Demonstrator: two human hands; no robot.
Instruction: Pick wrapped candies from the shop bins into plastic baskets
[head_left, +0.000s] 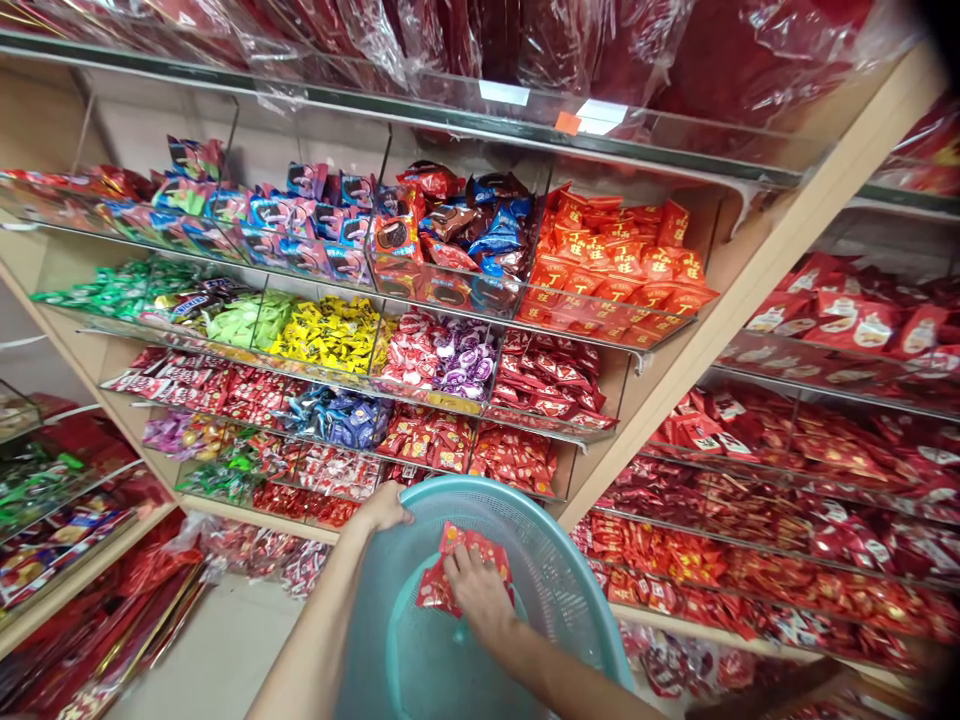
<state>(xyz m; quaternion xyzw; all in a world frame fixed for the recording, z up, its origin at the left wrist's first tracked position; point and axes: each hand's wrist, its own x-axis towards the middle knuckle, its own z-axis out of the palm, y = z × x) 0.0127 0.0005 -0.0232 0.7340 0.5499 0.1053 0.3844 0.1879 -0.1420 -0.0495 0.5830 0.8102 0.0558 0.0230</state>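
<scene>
A shop corner: pale floor (pixel 217 640) lies below and left of the left grip (pixel 386 507). Beyond both grips stands a wooden shelf unit (pixel 795 235) — one tier holds, left to right, green sweets (pixel 135 285), yellow sweets (pixel 334 335), purple sweets (pixel 465 360) and red sweets (pixel 547 375). The left grip pinches the rim of a teal basket (pixel 600 600). Inside it, the right grip (pixel 476 585) lies over red packets (pixel 436 590) — whether its fingers pinch them, I cannot tell. Farther right of it, another rack (pixel 847 362) carries red packages (pixel 847 320).

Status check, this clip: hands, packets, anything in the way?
Left hand gripping teal basket at its rim. Right hand inside, over red packets; grip unclear. Packets partly covered by that hand; no other obstruction visible.
</scene>
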